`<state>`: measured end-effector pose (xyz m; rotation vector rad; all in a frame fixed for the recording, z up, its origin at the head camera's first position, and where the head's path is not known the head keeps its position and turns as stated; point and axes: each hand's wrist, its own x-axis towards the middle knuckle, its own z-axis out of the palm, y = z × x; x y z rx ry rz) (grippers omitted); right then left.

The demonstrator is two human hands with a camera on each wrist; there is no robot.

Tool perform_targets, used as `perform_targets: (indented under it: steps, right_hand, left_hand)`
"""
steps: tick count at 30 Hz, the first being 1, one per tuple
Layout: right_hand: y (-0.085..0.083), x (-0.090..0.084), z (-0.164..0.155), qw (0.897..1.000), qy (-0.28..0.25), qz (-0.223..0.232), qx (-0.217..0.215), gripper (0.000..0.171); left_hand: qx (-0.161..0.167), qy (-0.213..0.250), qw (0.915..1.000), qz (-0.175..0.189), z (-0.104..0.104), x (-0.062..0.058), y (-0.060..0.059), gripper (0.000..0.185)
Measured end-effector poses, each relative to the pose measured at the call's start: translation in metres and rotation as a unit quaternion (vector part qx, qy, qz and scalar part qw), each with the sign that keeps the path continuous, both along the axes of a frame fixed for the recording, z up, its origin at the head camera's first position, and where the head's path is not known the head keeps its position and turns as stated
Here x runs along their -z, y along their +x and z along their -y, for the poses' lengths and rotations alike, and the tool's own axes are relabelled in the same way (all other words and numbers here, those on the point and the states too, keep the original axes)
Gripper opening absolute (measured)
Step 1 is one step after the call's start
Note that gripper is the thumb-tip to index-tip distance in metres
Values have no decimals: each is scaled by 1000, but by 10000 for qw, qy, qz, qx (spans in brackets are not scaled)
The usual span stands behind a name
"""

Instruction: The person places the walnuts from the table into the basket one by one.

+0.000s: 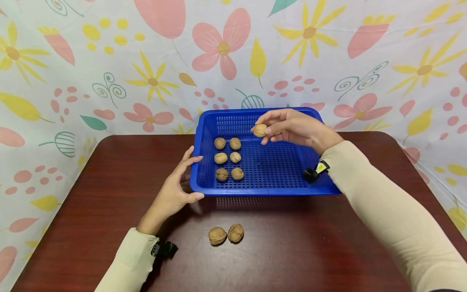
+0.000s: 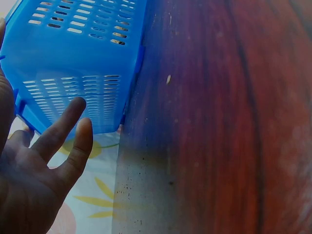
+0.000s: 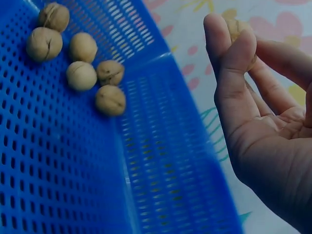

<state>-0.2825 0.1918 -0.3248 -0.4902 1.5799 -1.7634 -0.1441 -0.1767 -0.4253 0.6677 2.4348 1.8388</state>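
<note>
A blue plastic basket (image 1: 266,191) with slotted walls stands on the table. My left hand (image 1: 173,188) holds its left side, thumb on the front corner of the rim and a fingertip over the left rim; the left wrist view shows other fingers (image 2: 80,139) spread beside the slotted wall. Above the basket, my right hand (image 1: 295,127) pinches a walnut (image 1: 260,130) between thumb and fingertips. Several walnuts (image 1: 235,157) sit inside the basket's left part, in two columns. On the table in front lie two more, a left walnut (image 1: 217,236) and a right walnut (image 1: 235,233), side by side.
The dark red-brown wooden table (image 1: 292,251) has rounded far corners. A white cloth (image 1: 226,91) with printed flowers and leaves hangs right behind the basket and along both sides.
</note>
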Motion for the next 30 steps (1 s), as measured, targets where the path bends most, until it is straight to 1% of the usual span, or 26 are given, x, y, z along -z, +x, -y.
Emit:
perform_targets:
  steps: [3, 5, 8, 12, 16, 20, 25, 30]
  right_hand:
    - [-5, 10, 4, 10000, 12, 46, -11, 29]
    - [-6, 16, 7, 9999, 110, 56, -64, 29]
    - [-7, 25, 9, 9992, 335, 105, -191, 28]
    - [-7, 36, 14, 9959, 781, 129, -430, 27]
    - [-7, 47, 20, 9885, 1358, 166, -651, 24]
    - [-8, 54, 24, 9790, 1853, 220, -827, 24]
    - [-8, 60, 27, 9715, 2108, 319, -1031, 24]
    - [-9, 64, 28, 9632, 2342, 296, -1285, 29]
  left_hand:
    - [45, 66, 10000, -18, -1, 0, -1, 87]
    - [49, 68, 10000, -42, -1, -1, -1, 87]
    - [19, 16, 10000, -79, -1, -1, 0, 87]
    - [-58, -138, 9999, -80, 0, -1, 1, 86]
    - [-127, -230, 9996, -83, 0, -1, 1, 86]
    - [-95, -169, 9998, -84, 0, -1, 1, 87]
    - [-26, -53, 10000, -43, 0, -2, 1, 87]
    - [-12, -20, 10000, 0, 0, -1, 0, 87]
